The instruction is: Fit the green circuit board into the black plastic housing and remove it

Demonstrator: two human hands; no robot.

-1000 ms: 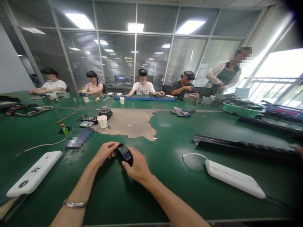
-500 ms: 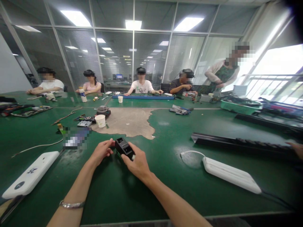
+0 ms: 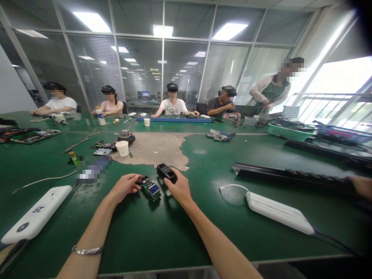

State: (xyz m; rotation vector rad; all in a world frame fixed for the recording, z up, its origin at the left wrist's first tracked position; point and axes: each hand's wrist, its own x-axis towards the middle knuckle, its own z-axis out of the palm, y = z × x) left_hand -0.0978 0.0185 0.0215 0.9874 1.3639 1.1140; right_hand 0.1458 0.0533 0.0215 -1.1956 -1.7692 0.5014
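Observation:
My left hand (image 3: pixel 125 188) pinches the upper left end of a green circuit board (image 3: pixel 150 188), which carries a small blue-grey display. In my right hand (image 3: pixel 180 188) is a black plastic housing (image 3: pixel 166 171) with cut-out openings in its face, gripped by thumb and fingers. The housing is apart from the board, just to its upper right. Both are held low over the green table (image 3: pixel 174 232). The fingertips under the housing are hidden.
White power banks lie left (image 3: pixel 36 213) and right (image 3: pixel 277 211), the right one with a cable. A black rail (image 3: pixel 261 173), paper cup (image 3: pixel 122 148) and drive parts (image 3: pixel 103 152) are on the table. A hand (image 3: pixel 362 186) enters at far right; several people are across.
The black housing has come off the circuit board, moving right and up with my right hand. The board, covered before, now shows at my left hand.

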